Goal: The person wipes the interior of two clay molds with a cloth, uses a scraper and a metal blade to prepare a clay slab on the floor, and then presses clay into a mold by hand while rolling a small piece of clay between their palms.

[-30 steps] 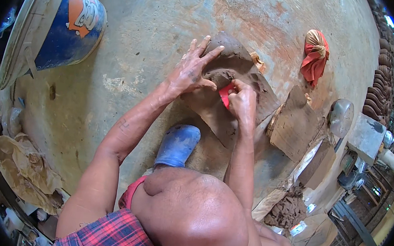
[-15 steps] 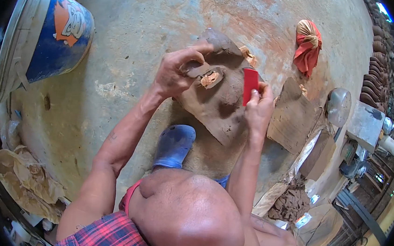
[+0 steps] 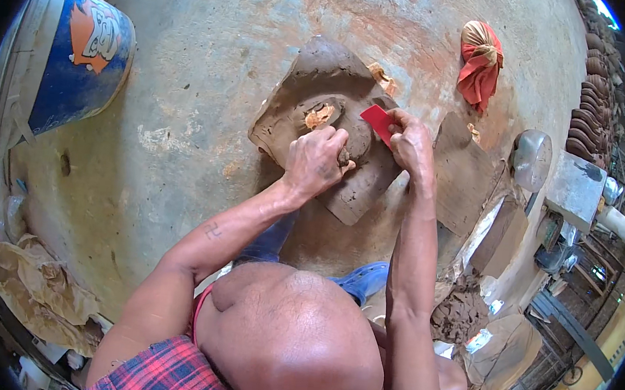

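Note:
A brown wet clay sheet (image 3: 292,93) lies draped over a raised, rounded form in front of me, with an orange-tan patch (image 3: 320,116) showing at its middle. My left hand (image 3: 317,160) is closed over the near side of the form; a small lump of clay (image 3: 343,156) shows between its thumb and fingers. In my right hand (image 3: 411,143), at the clay's right side, a flat red scraper (image 3: 378,123) is pinched, its far end pointing left over the clay. How firmly the scraper touches the clay is hard to see.
A blue and white bucket (image 3: 79,63) stands at the far left. To the right lie another clay slab (image 3: 462,178), a red and tan cloth bundle (image 3: 480,67), a metal container (image 3: 531,161) and a clay heap (image 3: 459,315). Crumpled brown paper (image 3: 37,282) is at lower left.
My left hand has come down and right from the clay's far left side to its near side, its fingers closing. The red scraper has swung from upright to slanting, moving slightly left.

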{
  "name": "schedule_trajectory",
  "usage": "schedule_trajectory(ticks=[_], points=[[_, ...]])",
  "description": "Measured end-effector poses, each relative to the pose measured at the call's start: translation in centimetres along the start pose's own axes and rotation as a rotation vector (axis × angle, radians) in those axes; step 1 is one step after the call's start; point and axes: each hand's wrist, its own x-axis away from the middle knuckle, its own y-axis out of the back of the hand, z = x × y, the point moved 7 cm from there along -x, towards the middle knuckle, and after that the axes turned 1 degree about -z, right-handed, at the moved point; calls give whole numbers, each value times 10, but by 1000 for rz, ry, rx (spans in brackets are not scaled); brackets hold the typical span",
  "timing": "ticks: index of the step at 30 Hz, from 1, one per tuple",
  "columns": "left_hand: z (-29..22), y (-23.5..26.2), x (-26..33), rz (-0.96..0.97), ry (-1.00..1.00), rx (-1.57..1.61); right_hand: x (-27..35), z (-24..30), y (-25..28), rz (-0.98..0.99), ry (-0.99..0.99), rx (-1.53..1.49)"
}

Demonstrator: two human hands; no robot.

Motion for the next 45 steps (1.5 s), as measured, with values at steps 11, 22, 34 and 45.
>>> schedule_trajectory(ticks=[11, 22, 34, 45], points=[[4, 0, -3, 16, 63, -91, 10, -3, -15, 157, 84, 18], [5, 9, 1, 47, -205, 477, 92, 21, -11, -56, 220, -173], [128, 125, -23, -388, 259, 1046, 205, -102, 62, -489, -141, 330], [124, 57, 27, -292, 497, 1393, 53, 75, -60, -182, 136, 419]])
